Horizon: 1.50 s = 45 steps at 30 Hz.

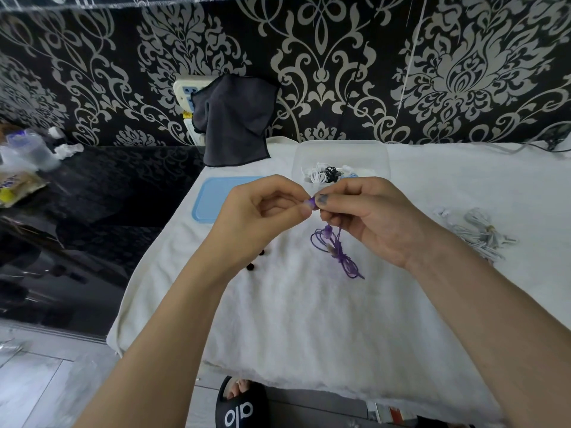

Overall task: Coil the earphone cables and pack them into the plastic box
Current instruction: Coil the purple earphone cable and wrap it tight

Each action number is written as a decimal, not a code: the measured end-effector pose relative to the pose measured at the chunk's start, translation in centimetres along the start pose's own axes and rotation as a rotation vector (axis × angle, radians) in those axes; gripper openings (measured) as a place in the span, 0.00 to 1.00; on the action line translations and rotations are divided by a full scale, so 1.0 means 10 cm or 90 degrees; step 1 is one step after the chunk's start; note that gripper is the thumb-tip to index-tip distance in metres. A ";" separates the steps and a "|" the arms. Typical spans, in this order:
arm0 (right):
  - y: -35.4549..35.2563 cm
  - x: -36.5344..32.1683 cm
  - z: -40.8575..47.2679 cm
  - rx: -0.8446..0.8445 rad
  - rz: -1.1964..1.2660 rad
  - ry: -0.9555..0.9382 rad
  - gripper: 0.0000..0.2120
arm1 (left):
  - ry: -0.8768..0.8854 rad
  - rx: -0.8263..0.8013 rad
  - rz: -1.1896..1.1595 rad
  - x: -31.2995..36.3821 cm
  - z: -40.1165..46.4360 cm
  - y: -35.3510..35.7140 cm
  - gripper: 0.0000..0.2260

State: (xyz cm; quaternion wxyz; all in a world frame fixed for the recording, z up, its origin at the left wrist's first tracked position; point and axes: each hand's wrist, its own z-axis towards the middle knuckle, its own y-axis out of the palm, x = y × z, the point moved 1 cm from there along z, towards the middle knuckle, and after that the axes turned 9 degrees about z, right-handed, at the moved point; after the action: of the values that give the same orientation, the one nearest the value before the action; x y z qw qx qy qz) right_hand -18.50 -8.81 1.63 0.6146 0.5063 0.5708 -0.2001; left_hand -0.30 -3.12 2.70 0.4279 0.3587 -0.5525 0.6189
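My left hand (262, 211) and my right hand (367, 217) meet above the white towel, both pinching a purple earbud between their fingertips. From it the purple earphone cable (336, 251) hangs down in a loose tangle onto the towel. Just behind my hands stands the clear plastic box (340, 152), holding coiled white and black earphones. Its blue lid (213, 196) lies flat to the left of the box. A bundle of white earphone cables (479, 233) lies on the towel to the right.
The white towel (309, 319) covers the table. Two small black pieces (256, 259) lie on it under my left wrist. A dark cloth (234, 118) hangs at the back over a wall socket. Bottles and packets crowd the dark counter at left.
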 end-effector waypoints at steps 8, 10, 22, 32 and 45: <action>0.06 0.04 -0.03 0.025 0.057 0.055 0.04 | -0.012 -0.010 -0.033 0.00 0.00 -0.03 0.04; 0.09 0.05 -0.04 0.032 0.132 0.078 0.04 | 0.000 0.006 -0.032 0.02 0.00 -0.03 0.05; 0.27 0.03 -0.12 0.034 0.414 0.151 0.03 | 0.159 0.106 0.105 0.09 -0.04 0.04 0.03; 0.33 0.02 -0.15 0.038 0.459 0.147 0.05 | 0.132 0.104 -0.024 0.07 -0.01 0.09 0.05; 0.38 0.02 -0.18 0.049 0.483 0.147 0.08 | 0.109 0.129 -0.079 0.14 -0.03 0.14 0.03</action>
State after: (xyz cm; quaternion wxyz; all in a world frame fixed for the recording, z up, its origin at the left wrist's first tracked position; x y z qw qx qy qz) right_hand -16.20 -5.68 3.27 0.5572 0.7232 0.4005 0.0782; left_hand -2.06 -2.64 3.39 0.4723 0.3792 -0.4254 0.6724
